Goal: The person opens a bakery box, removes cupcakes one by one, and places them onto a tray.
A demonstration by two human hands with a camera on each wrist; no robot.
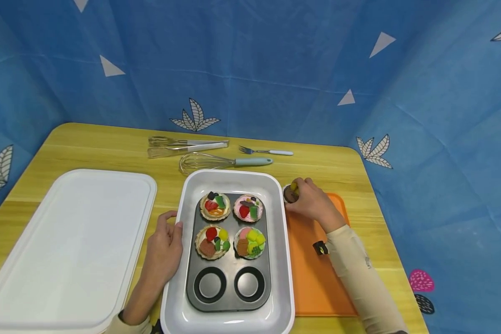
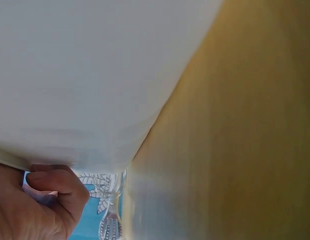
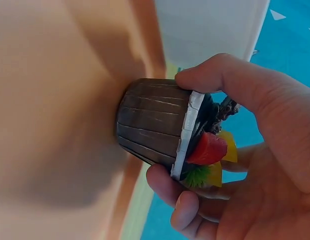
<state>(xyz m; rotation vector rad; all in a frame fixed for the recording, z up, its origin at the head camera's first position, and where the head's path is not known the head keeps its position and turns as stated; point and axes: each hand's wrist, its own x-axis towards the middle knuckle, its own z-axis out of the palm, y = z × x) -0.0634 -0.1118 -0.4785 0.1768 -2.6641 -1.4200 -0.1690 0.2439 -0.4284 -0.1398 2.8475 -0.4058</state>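
Note:
My right hand [image 1: 313,202] pinches a toy cupcake [image 3: 152,122] at its rim, beside the white tub [image 1: 289,278]. In the right wrist view it has a brown pleated cup, a pale rim, a dark top, and red, yellow and green toppings; its base is close to the orange board [image 1: 311,287]. Against the tub's left side rests my left hand [image 1: 163,246], fingers loosely bent, thumb at the rim. A dark muffin tin [image 1: 229,278] lies in the tub. Several fruit-topped tarts and cupcakes, including a pink-creamed one [image 1: 248,208], fill its back and middle cups.
On the left lies a white tray [image 1: 73,250]. A whisk [image 1: 225,161], tongs [image 1: 188,147] and a fork [image 1: 266,151] lie behind the tub on the wooden table [image 1: 108,144]. Blue patterned cloth [image 1: 250,60] hangs at the back and sides.

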